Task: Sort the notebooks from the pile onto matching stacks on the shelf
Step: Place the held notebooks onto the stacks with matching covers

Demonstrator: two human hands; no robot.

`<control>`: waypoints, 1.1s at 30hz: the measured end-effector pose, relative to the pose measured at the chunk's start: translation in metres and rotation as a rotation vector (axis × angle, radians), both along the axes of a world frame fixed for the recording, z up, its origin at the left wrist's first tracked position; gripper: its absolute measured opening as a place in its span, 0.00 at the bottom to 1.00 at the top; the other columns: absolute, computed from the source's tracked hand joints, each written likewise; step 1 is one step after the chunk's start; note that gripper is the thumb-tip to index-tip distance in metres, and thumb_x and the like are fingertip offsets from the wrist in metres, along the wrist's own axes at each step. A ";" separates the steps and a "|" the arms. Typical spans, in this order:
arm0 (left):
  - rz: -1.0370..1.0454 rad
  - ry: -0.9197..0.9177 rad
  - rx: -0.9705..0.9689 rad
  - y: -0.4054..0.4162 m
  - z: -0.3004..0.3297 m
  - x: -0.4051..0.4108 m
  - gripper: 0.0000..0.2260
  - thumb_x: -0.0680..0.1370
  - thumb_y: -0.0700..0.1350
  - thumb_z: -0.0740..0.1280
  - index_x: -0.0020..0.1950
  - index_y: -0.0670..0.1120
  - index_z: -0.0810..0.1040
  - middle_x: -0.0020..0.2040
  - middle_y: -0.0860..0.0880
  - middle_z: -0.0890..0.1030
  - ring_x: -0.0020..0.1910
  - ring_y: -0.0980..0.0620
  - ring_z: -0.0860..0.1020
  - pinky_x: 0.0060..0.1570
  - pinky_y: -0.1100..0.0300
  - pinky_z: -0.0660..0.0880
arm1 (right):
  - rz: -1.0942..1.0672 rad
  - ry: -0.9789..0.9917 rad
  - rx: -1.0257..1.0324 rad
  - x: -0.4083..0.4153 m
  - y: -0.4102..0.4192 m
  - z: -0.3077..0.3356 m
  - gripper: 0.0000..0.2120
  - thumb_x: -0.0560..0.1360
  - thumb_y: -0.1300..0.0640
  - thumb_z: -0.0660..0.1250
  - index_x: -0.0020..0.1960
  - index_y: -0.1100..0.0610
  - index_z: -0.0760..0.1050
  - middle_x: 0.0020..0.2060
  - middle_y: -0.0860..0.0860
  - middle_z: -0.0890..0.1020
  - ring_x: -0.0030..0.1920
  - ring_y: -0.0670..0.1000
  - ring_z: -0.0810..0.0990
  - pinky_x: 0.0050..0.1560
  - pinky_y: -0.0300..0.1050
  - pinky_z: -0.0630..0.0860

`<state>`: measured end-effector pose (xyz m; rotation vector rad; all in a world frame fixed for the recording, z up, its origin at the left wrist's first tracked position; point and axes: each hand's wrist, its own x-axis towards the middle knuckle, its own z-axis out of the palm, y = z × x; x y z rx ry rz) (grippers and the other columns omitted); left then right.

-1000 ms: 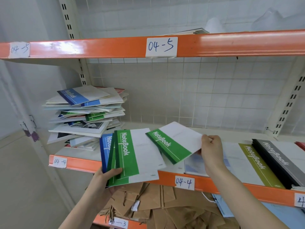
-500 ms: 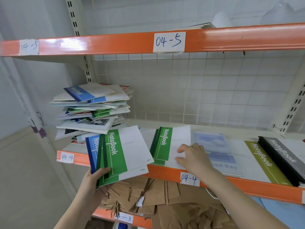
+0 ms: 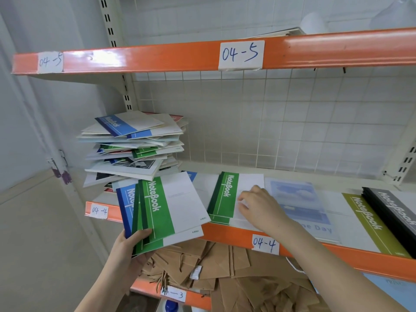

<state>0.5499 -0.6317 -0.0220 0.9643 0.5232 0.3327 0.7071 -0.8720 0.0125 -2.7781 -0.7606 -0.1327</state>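
A messy pile of notebooks [image 3: 135,152] stands at the left end of the shelf [image 3: 227,235] marked 04-4. My left hand [image 3: 129,246] grips a fan of notebooks [image 3: 166,210] by their lower corner, two green ones over a blue one, held in front of the shelf edge. My right hand [image 3: 261,208] rests with fingers loosely bent on the white part of the green notebook stack [image 3: 225,197] lying on the shelf. To the right lie a pale blue cloud-cover stack [image 3: 297,199], an olive stack [image 3: 369,219] and a black stack [image 3: 396,212].
The orange beam 04-5 [image 3: 157,57] runs overhead. A wire grid [image 3: 270,122] backs the shelf. Brown paper bags [image 3: 225,273] fill the shelf below, marked with a label ending in -3. A white upright [image 3: 112,52] stands at the back left.
My right hand carried a green notebook down onto the green stack and now rests on it. The left hand kept its fan of notebooks. The camera moved closer.
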 end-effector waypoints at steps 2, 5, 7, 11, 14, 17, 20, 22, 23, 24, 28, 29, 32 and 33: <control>0.002 0.004 0.003 0.000 0.000 -0.001 0.07 0.77 0.35 0.63 0.53 0.43 0.71 0.51 0.40 0.79 0.48 0.43 0.80 0.40 0.54 0.80 | 0.084 0.090 -0.038 -0.004 0.008 -0.009 0.24 0.80 0.45 0.56 0.72 0.55 0.65 0.69 0.54 0.68 0.69 0.53 0.66 0.68 0.48 0.65; 0.005 -0.005 0.008 0.000 -0.001 -0.003 0.07 0.77 0.34 0.62 0.53 0.42 0.70 0.51 0.41 0.79 0.48 0.43 0.80 0.36 0.55 0.82 | 0.120 0.111 -0.081 -0.013 0.011 -0.016 0.29 0.79 0.41 0.55 0.75 0.55 0.59 0.74 0.53 0.62 0.73 0.53 0.59 0.72 0.50 0.59; 0.010 -0.012 0.012 0.000 -0.001 -0.004 0.06 0.77 0.34 0.61 0.53 0.42 0.71 0.50 0.41 0.79 0.47 0.44 0.79 0.32 0.57 0.81 | 0.144 0.090 -0.071 -0.018 0.008 -0.018 0.28 0.79 0.41 0.55 0.74 0.54 0.59 0.73 0.52 0.63 0.73 0.52 0.60 0.72 0.49 0.59; 0.024 0.005 0.011 0.001 -0.004 -0.005 0.06 0.77 0.33 0.62 0.52 0.42 0.70 0.50 0.41 0.78 0.48 0.43 0.79 0.31 0.57 0.81 | 0.169 0.059 -0.072 -0.022 0.004 -0.019 0.28 0.79 0.42 0.56 0.75 0.53 0.57 0.74 0.51 0.61 0.74 0.51 0.58 0.73 0.47 0.57; 0.005 -0.009 0.017 0.001 -0.005 -0.006 0.07 0.78 0.34 0.61 0.53 0.42 0.70 0.51 0.40 0.78 0.48 0.43 0.79 0.31 0.57 0.81 | 0.154 0.034 -0.077 -0.024 0.005 -0.020 0.28 0.80 0.42 0.55 0.75 0.54 0.58 0.73 0.52 0.62 0.73 0.52 0.59 0.73 0.47 0.57; 0.001 -0.012 0.014 0.001 -0.006 -0.006 0.06 0.78 0.34 0.61 0.53 0.43 0.70 0.51 0.41 0.78 0.48 0.44 0.79 0.35 0.55 0.82 | 0.137 0.021 -0.096 -0.025 0.007 -0.022 0.27 0.80 0.42 0.54 0.75 0.54 0.58 0.73 0.52 0.62 0.73 0.52 0.59 0.72 0.49 0.58; 0.003 -0.007 -0.007 0.003 -0.007 -0.008 0.07 0.77 0.34 0.62 0.53 0.43 0.70 0.51 0.40 0.78 0.49 0.43 0.79 0.38 0.54 0.81 | 0.127 0.025 -0.121 -0.022 0.007 -0.021 0.27 0.80 0.42 0.54 0.75 0.53 0.59 0.72 0.52 0.64 0.72 0.53 0.60 0.70 0.52 0.61; 0.004 -0.004 -0.031 0.005 -0.008 -0.010 0.07 0.77 0.34 0.62 0.53 0.43 0.70 0.50 0.40 0.78 0.48 0.43 0.79 0.33 0.56 0.82 | 0.118 0.004 -0.122 -0.019 0.010 -0.020 0.26 0.80 0.42 0.54 0.72 0.54 0.63 0.70 0.52 0.67 0.70 0.53 0.64 0.68 0.52 0.64; 0.003 -0.003 -0.042 0.006 -0.009 -0.011 0.08 0.77 0.34 0.62 0.53 0.43 0.70 0.50 0.40 0.78 0.48 0.43 0.79 0.32 0.56 0.81 | 0.120 -0.004 -0.105 -0.018 0.013 -0.019 0.25 0.80 0.42 0.54 0.72 0.54 0.65 0.69 0.52 0.68 0.69 0.53 0.65 0.67 0.52 0.65; 0.001 -0.002 -0.049 0.006 -0.009 -0.012 0.08 0.76 0.34 0.62 0.54 0.43 0.70 0.50 0.40 0.78 0.48 0.43 0.79 0.31 0.56 0.81 | 0.135 -0.007 -0.078 -0.016 0.017 -0.019 0.24 0.80 0.43 0.54 0.72 0.54 0.65 0.70 0.52 0.68 0.70 0.52 0.64 0.67 0.52 0.65; 0.009 0.017 -0.045 0.006 -0.010 -0.012 0.10 0.75 0.35 0.63 0.55 0.43 0.70 0.52 0.40 0.78 0.48 0.43 0.79 0.32 0.56 0.81 | 0.288 -0.038 0.054 -0.012 0.038 -0.023 0.22 0.81 0.47 0.55 0.72 0.52 0.64 0.74 0.49 0.62 0.74 0.49 0.56 0.72 0.48 0.58; 0.012 0.019 -0.045 0.005 -0.011 -0.012 0.10 0.75 0.35 0.63 0.55 0.43 0.70 0.52 0.40 0.79 0.48 0.42 0.79 0.32 0.56 0.81 | 0.325 -0.038 0.071 -0.011 0.044 -0.025 0.21 0.81 0.48 0.56 0.72 0.51 0.65 0.74 0.48 0.62 0.74 0.49 0.56 0.73 0.48 0.56; 0.014 0.024 -0.051 0.004 -0.011 -0.013 0.10 0.76 0.34 0.63 0.56 0.43 0.70 0.53 0.39 0.78 0.49 0.42 0.79 0.33 0.55 0.82 | 0.404 -0.014 0.084 -0.010 0.053 -0.030 0.18 0.80 0.51 0.58 0.69 0.51 0.69 0.70 0.47 0.67 0.72 0.48 0.60 0.73 0.47 0.57; 0.014 0.025 -0.052 0.004 -0.010 -0.014 0.10 0.76 0.34 0.63 0.55 0.43 0.70 0.53 0.39 0.78 0.49 0.42 0.79 0.33 0.55 0.82 | 0.414 0.004 0.101 -0.009 0.053 -0.031 0.17 0.80 0.51 0.59 0.68 0.51 0.70 0.68 0.47 0.70 0.70 0.48 0.63 0.72 0.46 0.60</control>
